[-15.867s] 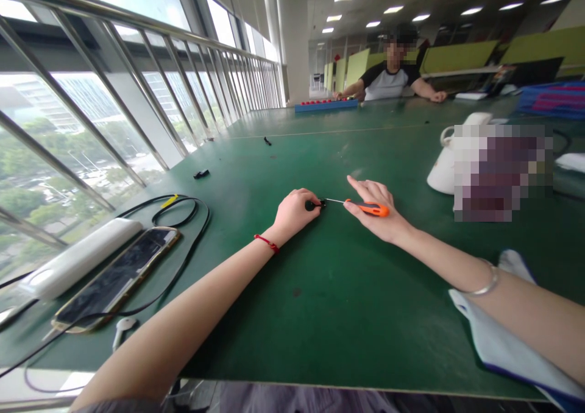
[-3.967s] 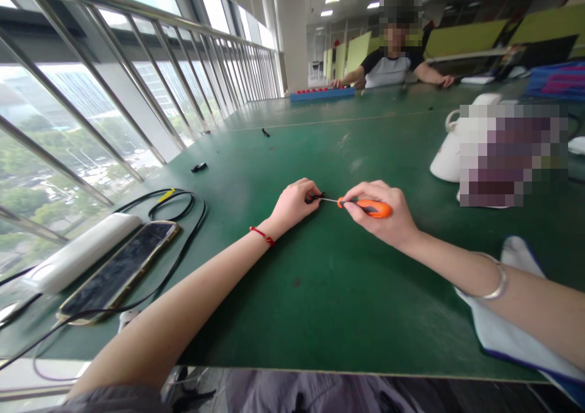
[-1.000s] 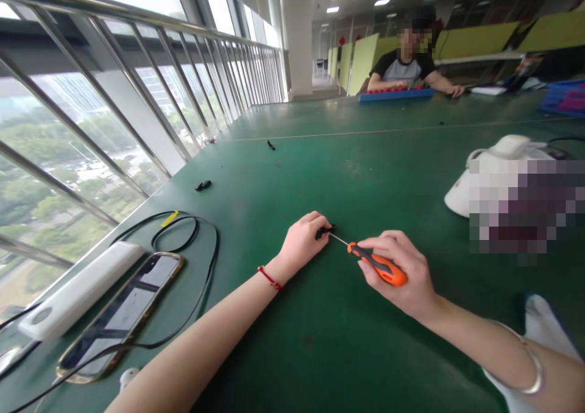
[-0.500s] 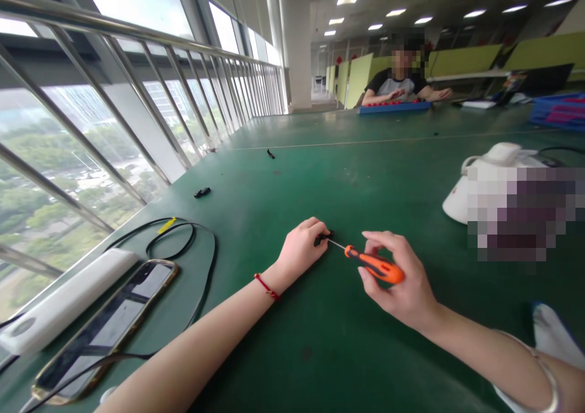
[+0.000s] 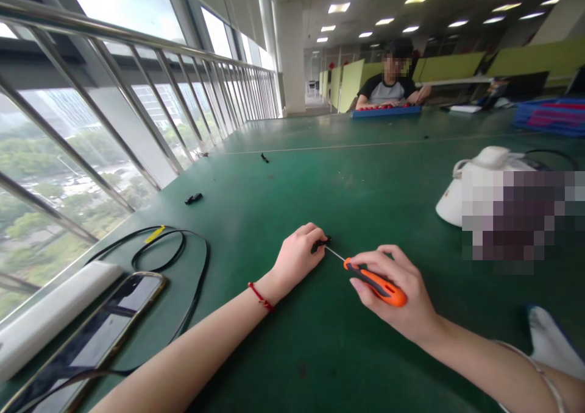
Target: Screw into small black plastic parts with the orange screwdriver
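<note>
My left hand, with a red cord at the wrist, rests on the green table and pinches a small black part between its fingertips. My right hand is wrapped round the orange-and-black handle of a small screwdriver. The thin metal shaft points up and left, and its tip meets the black part. Both forearms lie low over the table.
A phone, a white power bank and a looped black cable lie at the left by the window railing. Two small black parts lie farther out. A white kettle stands right. Another person sits at the far end behind a blue tray.
The view has shifted slightly. My right fingers have closed tighter round the screwdriver handle; the tip stays at the black part in my left fingers.
</note>
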The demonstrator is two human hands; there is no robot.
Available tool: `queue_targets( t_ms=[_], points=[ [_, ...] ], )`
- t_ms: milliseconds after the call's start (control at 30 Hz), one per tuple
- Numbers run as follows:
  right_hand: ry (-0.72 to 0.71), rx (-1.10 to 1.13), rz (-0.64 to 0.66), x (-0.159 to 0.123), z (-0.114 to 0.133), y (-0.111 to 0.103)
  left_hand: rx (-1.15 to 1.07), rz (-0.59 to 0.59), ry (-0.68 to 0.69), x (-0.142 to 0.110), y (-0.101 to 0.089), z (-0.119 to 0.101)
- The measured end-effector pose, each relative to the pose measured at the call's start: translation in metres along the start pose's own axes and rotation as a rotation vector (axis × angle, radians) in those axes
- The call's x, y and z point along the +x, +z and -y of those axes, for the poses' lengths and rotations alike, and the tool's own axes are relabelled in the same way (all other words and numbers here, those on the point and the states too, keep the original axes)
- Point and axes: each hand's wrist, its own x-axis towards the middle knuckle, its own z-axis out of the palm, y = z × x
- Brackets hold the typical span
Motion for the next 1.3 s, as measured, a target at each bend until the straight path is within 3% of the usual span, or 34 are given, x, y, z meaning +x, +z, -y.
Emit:
queue_targets(
  t_ms=[167,333,500,667,867,1000,1167,1300],
  points=[
    [-0.019,-0.001,-0.108,0.003,-0.001,0.000,-0.006,0.015,-0.012,0.001,-0.001,0.000],
    [-0.048,0.028,-0.010,0.001,-0.004,0.000,0.007,0.016,-0.005,0.000,-0.001,0.001],
    [0.018,0.048,-0.128,-0.004,-0.006,0.002,0.013,0.012,0.019,-0.001,0.000,0.002],
    [-0.020,0.026,-0.046,-0.003,-0.005,0.000,-0.015,0.009,0.003,-0.001,0.000,0.002],
    [0.084,0.081,-0.121,-0.004,-0.008,0.001,-0.040,0.006,0.003,-0.001,0.001,0.004],
    [0.039,0.076,-0.029,-0.005,-0.008,0.001,-0.033,0.002,0.008,-0.002,0.002,0.005],
    [0.104,0.083,-0.114,-0.005,-0.010,0.001,-0.028,0.003,0.015,-0.002,0.001,0.003],
    [-0.034,0.024,-0.025,-0.002,-0.011,-0.001,-0.034,0.010,0.003,-0.001,-0.001,0.002]
  ],
)
